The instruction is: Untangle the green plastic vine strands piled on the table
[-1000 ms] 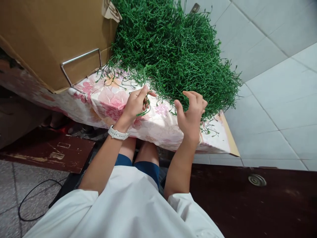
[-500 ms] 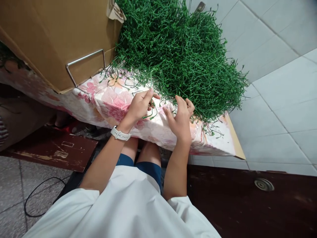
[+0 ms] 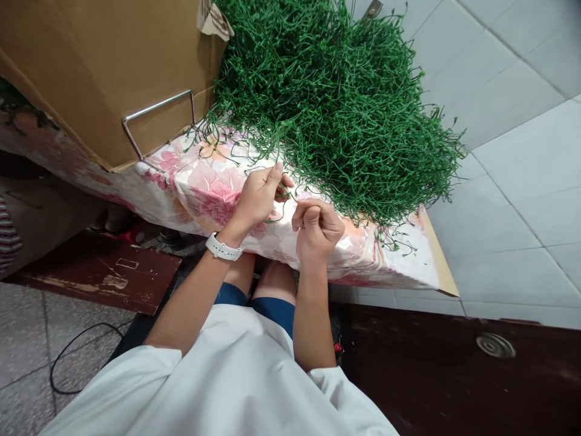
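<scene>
Several thin green stems (image 3: pixel 278 145) stand up from my left hand (image 3: pixel 261 194), whose thumb and fingers are pinched round them over the table edge. My right hand (image 3: pixel 318 227) is closed just to the right, its fingertips at a thin stem end that stretches from the left hand. A large heap of green stems (image 3: pixel 345 115) lies behind both hands on a flowered tablecloth (image 3: pixel 213 188). Loose stems curl on the cloth at the heap's front edge.
A tall cardboard box (image 3: pixel 113 66) stands at the back left, with a metal wire frame (image 3: pixel 158 106) before it. White wall tiles (image 3: pixel 512 200) border the right side. A person's striped sleeve or garment (image 3: pixel 9 233) shows at the far left. A black cable (image 3: pixel 68 357) lies on the floor.
My right hand has moved down and left from the heap's edge, closing its fingers near my left hand. The left hand has stayed nearly in place, still holding the stems.
</scene>
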The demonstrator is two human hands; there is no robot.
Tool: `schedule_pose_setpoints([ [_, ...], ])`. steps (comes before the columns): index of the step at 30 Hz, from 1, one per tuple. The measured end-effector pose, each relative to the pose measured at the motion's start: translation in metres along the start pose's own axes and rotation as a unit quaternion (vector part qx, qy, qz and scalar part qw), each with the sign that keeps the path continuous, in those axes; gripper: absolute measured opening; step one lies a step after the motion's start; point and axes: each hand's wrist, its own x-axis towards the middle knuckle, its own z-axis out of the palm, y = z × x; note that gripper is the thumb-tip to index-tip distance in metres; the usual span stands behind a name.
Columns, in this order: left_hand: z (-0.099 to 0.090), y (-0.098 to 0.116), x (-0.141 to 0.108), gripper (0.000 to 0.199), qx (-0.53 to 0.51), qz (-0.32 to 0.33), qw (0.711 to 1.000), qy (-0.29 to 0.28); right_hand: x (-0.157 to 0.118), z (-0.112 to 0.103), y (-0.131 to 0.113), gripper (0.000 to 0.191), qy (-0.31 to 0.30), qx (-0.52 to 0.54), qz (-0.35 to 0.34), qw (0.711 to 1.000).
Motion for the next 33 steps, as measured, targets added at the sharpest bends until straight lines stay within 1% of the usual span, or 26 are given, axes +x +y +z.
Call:
schedule_pose_setpoints([
  [2,0.003,-0.002,-0.001,0.058,0.005,0.011,1.0,0.012,-0.004,0.001,-0.002,0.026,0.012,0.009,0.025,1.0],
  [4,0.005,-0.003,0.0,0.057,0.001,0.003,1.0,0.027,-0.009,0.001,-0.012,0.031,-0.005,-0.018,0.039,0.999],
  [5,0.005,-0.003,0.002,0.056,-0.006,-0.005,0.999,0.047,-0.011,0.0,-0.018,0.033,-0.014,-0.025,0.037,0.999],
  [6,0.005,-0.003,0.004,0.056,-0.016,-0.013,0.997,0.071,-0.013,-0.001,-0.026,0.033,-0.018,-0.021,0.023,0.999],
  [8,0.003,-0.002,0.008,0.054,-0.038,-0.026,0.993,0.113,-0.012,-0.006,-0.04,0.032,-0.008,-0.005,-0.03,1.0],
  [9,0.002,-0.001,0.01,0.054,-0.047,-0.03,0.991,0.12,-0.01,-0.011,-0.046,0.031,0.0,-0.009,-0.056,0.998],
  [10,0.002,0.0,0.011,0.055,-0.053,-0.035,0.992,0.113,-0.006,-0.017,-0.049,0.029,0.007,-0.031,-0.077,0.997],
  [12,0.0,0.002,0.012,0.056,-0.062,-0.045,0.993,0.093,0.006,-0.033,-0.048,0.027,0.001,-0.13,-0.087,0.988],
  [13,0.0,0.003,0.012,0.056,-0.068,-0.05,0.993,0.087,0.013,-0.042,-0.045,0.028,-0.01,-0.199,-0.077,0.977],
  [14,-0.001,0.004,0.011,0.057,-0.075,-0.056,0.992,0.083,0.019,-0.051,-0.041,0.034,-0.021,-0.27,-0.066,0.96],
  [16,-0.002,0.006,0.009,0.057,-0.089,-0.066,0.991,0.079,0.028,-0.064,-0.033,0.055,-0.032,-0.389,-0.061,0.919],
  [17,-0.002,0.006,0.008,0.057,-0.094,-0.069,0.99,0.075,0.03,-0.066,-0.029,0.063,-0.037,-0.426,-0.07,0.901],
  [18,-0.003,0.007,0.007,0.057,-0.096,-0.071,0.99,0.07,0.03,-0.065,-0.026,0.065,-0.045,-0.445,-0.087,0.89],
  [19,-0.003,0.007,0.007,0.057,-0.095,-0.073,0.991,0.064,0.028,-0.061,-0.024,0.062,-0.059,-0.446,-0.108,0.886],
  [20,-0.004,0.007,0.006,0.057,-0.092,-0.072,0.992,0.057,0.024,-0.054,-0.023,0.056,-0.079,-0.432,-0.129,0.889],
  [22,-0.005,0.005,0.006,0.057,-0.085,-0.066,0.993,0.044,0.014,-0.034,-0.02,0.047,-0.134,-0.376,-0.156,0.903],
  [25,-0.007,0.004,0.006,0.058,-0.08,-0.054,0.995,0.023,0.002,-0.007,-0.013,0.039,-0.205,-0.288,-0.157,0.922],
  [27,-0.008,0.003,0.004,0.058,-0.079,-0.057,0.995,0.004,0.0,0.001,-0.009,0.029,-0.211,-0.254,-0.144,0.933],
  [29,-0.009,0.004,0.003,0.058,-0.081,-0.063,0.995,-0.012,0.0,0.002,-0.008,0.022,-0.187,-0.242,-0.133,0.943],
  [31,-0.009,0.004,0.002,0.058,-0.084,-0.059,0.995,-0.018,0.0,-0.001,-0.012,0.019,-0.17,-0.234,-0.123,0.949],
  [33,-0.007,0.002,0.004,0.058,-0.085,-0.048,0.995,-0.011,-0.004,-0.003,-0.021,0.02,-0.186,-0.225,-0.118,0.949],
])
